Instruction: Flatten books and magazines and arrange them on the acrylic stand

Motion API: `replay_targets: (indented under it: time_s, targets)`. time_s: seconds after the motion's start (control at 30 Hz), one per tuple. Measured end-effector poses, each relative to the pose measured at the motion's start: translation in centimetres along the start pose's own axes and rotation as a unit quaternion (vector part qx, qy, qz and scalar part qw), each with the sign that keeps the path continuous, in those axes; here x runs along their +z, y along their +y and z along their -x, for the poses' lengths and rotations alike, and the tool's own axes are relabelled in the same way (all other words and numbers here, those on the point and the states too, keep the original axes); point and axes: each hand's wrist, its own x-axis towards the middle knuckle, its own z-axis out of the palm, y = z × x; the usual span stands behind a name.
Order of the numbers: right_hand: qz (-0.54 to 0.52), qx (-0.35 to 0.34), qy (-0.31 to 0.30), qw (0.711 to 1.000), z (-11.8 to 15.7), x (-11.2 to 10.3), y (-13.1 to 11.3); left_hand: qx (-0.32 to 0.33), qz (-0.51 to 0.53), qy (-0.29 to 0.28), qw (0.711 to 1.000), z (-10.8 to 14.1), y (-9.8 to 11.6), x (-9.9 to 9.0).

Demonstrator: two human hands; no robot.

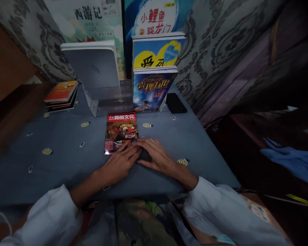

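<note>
A thin red-and-dark book [121,129] with a painted mask on its cover lies flat on the table, face up. My left hand [120,164] rests over its lower right part, fingers stretched out. From the right, my right hand [157,156] reaches in with extended fingers, and its fingertips meet those of the left hand at the book's lower right corner. A dark patch shows beneath the right palm; whether it is shadow or an object, I cannot tell. Neither hand is wrapped around anything.
Behind the book, a clear stand [106,102] bears a grey-covered volume [94,66] and upright blue books [154,90]. Farther left is a small book stack [61,94]; a black phone [176,103] lies right. Large picture books [89,20] lean against the patterned wall covering.
</note>
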Motion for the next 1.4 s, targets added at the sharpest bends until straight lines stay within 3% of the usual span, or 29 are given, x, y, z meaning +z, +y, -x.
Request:
replay_targets:
  time_s: [0.23, 0.63, 0.77, 0.87, 1.0, 1.13, 1.4]
  targets:
    - [0.009, -0.029, -0.012, 0.999, 0.2, 0.4, 0.4, -0.071, -0.014, 0.010, 0.997, 1.8, 1.7, 0.2]
    - [0.029, -0.035, -0.004, 0.999, 0.6, 0.8, 0.5, -0.217, -0.039, 0.074, 0.973, 7.6, 2.4, -0.6]
    - [0.015, -0.032, -0.007, 0.999, 0.2, 0.9, 0.0, -0.253, -0.051, 0.096, 0.961, 8.3, 2.6, -0.2]
    - [-0.016, -0.048, -0.050, 0.997, -1.1, 1.1, -1.1, -0.279, -0.050, 0.115, 0.952, 8.1, 2.8, 0.1]
    - [-0.055, -0.071, -0.125, 0.988, -3.7, 1.8, -3.2, -0.279, -0.052, 0.124, 0.951, 8.0, 2.9, 0.2]
    - [-0.063, -0.095, -0.139, 0.984, -5.8, 2.6, -4.5, -0.272, -0.053, 0.119, 0.953, 8.0, 2.9, 0.1]
    - [-0.064, -0.135, -0.170, 0.974, -8.3, 2.9, -3.3, -0.263, -0.074, 0.129, 0.953, 7.8, 2.8, 0.3]
